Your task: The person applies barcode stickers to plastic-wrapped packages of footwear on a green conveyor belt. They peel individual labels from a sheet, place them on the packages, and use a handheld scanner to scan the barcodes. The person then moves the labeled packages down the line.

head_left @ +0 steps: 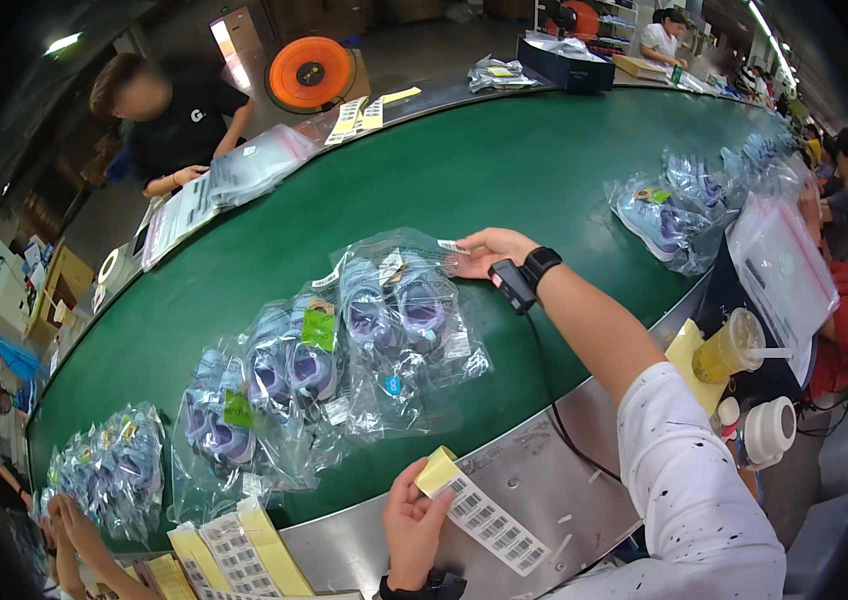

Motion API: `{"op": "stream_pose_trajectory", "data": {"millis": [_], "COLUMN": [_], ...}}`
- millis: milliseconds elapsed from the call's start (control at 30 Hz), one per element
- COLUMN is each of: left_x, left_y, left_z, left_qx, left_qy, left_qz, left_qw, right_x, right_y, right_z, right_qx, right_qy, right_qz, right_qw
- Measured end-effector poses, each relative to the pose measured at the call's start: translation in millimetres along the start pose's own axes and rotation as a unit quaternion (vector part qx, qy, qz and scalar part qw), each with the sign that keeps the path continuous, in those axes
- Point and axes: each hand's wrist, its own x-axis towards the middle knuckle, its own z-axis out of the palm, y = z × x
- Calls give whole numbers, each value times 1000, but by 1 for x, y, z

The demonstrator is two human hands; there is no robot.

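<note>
My left hand [414, 525] is closed on a strip of white barcode labels [497, 525] with a yellow backing, above the metal table edge. My right hand [492, 252] reaches over the green belt, its fingers closed on the upper right corner of a clear plastic bag [414, 385]. A small white label [452, 246] shows at those fingertips. Inside the bag lies a pair of light blue and lilac shoes [368, 318]. To its left, touching, lie more bagged shoes [284, 365] with green tags. A black device on a cable is strapped at my right wrist.
The green conveyor belt [534, 160] curves across. More bagged shoes lie at far left [114, 460] and right [659, 215]. Label sheets [239, 555], a drink cup [729, 345] and a white bottle [769, 432] stand near me. A co-worker [179, 120] is across the belt; another's hands [74, 530] are lower left.
</note>
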Motion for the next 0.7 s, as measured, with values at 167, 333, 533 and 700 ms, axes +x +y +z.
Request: {"op": "stream_pose_trajectory", "data": {"millis": [167,333,533,700], "left_x": [-1,1,3,5], "left_y": [1,-1,0,-9], "left_z": [2,5,13,9], "left_qx": [15,22,19,39], "left_qy": [5,2,6,11], "left_qz": [-8,-1,3,26], "left_qw": [1000,1000,1000,999], "right_x": [3,11,12,-26], "right_y": [-9,-4,8,-16], "right_z": [16,24,35,-7], "right_qx": [-58,-120,-185,-195], "right_qy": [34,94,189,272], "right_qz": [-60,-116,-253,-275], "right_qw": [996,981,930,901]}}
